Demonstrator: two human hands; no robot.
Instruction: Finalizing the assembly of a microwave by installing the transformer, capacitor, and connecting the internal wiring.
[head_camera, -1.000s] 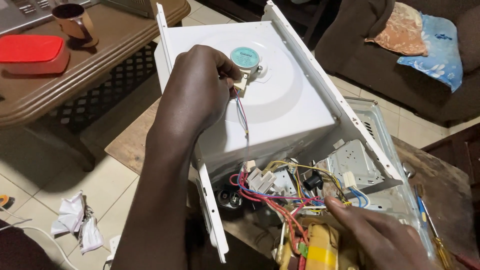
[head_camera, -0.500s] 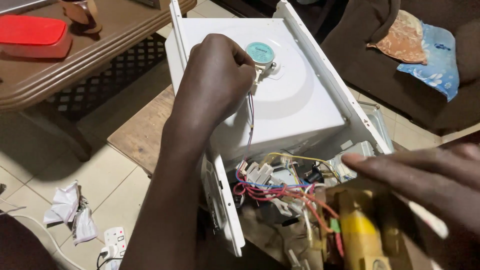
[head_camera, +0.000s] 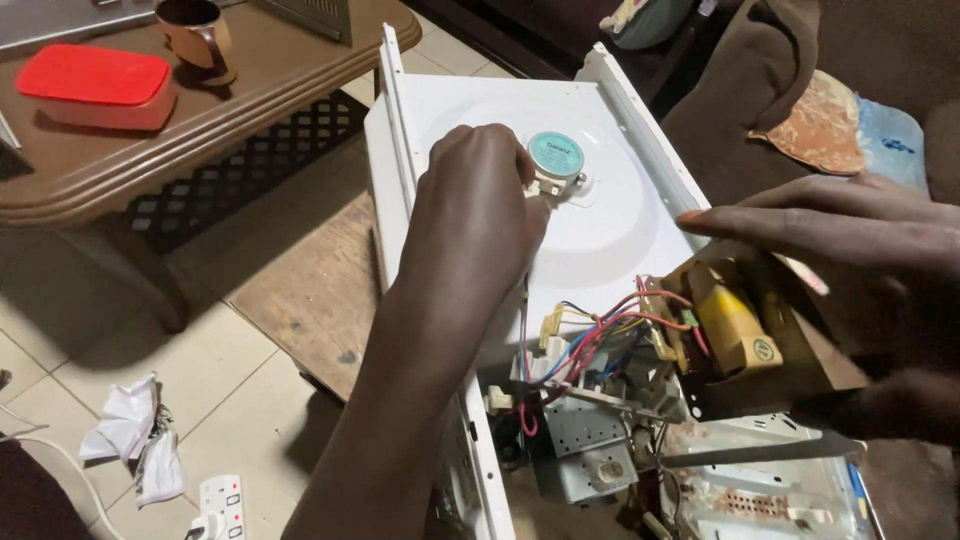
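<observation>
An opened white appliance casing (head_camera: 600, 240) lies with its underside up. A round teal-topped motor (head_camera: 556, 155) sits in the middle of that panel. My left hand (head_camera: 475, 230) reaches over the panel and pinches the small white connector (head_camera: 545, 186) at the motor's edge. My right hand (head_camera: 850, 235) grips a brown and yellow transformer (head_camera: 735, 325), lifted above the open compartment at the right. Red, blue and yellow wires (head_camera: 590, 340) run from the transformer down into the casing.
A brown wooden table (head_camera: 230, 120) at upper left carries a red-lidded box (head_camera: 95, 85) and a mug (head_camera: 195, 35). Crumpled tissue (head_camera: 130, 430) and a white power strip (head_camera: 220, 500) lie on the tiled floor. A dark sofa with a patterned cloth (head_camera: 810, 125) stands at upper right.
My right hand has come up out of the wire compartment, raising the transformer with it. My left hand has stayed at the motor's connector.
</observation>
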